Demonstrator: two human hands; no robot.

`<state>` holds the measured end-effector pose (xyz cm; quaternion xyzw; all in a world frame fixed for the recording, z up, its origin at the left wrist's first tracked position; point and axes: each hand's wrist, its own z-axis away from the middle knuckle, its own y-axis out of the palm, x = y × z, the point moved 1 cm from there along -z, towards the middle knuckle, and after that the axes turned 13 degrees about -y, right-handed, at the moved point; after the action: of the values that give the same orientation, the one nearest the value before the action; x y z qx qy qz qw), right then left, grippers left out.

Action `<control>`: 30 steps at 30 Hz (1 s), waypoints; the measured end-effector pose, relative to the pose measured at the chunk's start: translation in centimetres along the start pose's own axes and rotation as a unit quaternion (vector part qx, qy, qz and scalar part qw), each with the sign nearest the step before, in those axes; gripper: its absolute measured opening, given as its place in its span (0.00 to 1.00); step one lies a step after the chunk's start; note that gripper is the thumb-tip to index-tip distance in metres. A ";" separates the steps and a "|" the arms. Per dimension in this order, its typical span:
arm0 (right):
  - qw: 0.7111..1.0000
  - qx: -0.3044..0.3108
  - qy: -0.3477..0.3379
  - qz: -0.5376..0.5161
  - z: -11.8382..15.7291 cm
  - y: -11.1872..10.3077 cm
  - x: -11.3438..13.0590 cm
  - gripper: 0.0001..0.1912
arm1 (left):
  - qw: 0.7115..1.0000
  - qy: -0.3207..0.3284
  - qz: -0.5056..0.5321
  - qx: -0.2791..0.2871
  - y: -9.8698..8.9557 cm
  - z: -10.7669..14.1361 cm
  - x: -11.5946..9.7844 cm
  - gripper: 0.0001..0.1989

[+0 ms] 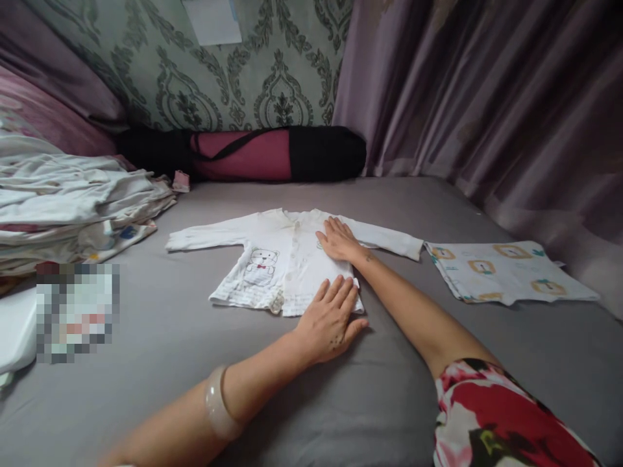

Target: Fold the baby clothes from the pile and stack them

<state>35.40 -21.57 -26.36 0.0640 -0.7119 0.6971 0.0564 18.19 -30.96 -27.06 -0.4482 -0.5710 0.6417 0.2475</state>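
Note:
A small white long-sleeved shirt (272, 259) lies spread out on a grey bed sheet (185, 370), its collar away from me and both sleeves stretched sideways. It has a button front and a bear print on its left part as I see it. My left hand (328, 321) rests flat on the lower right hem, fingers extended. Higher up, near the right shoulder, my right hand (338, 239) lies flat with its fingers stretched out. Neither hand grips the cloth. Part of the shirt's right side is hidden beneath my hands.
To the right lies a folded white cloth (511, 272) with yellow prints. A pile of light clothes (73, 194) is at the left, above a white object (17, 327) and a blurred-out patch. A black and maroon long bag (243, 154) lies against the wall; purple curtains (413, 97) hang at right.

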 end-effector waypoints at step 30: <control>0.952 0.083 -0.209 -0.208 9.5 -2.4 9.5 0.13 | 0.982 -0.079 0.168 0.033 -7.6 5.2 11.8 0.29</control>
<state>26.51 -31.20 -22.55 0.3598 -0.6185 0.6971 0.0444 6.62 -22.16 -23.58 -0.4776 -0.4837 0.7259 0.1050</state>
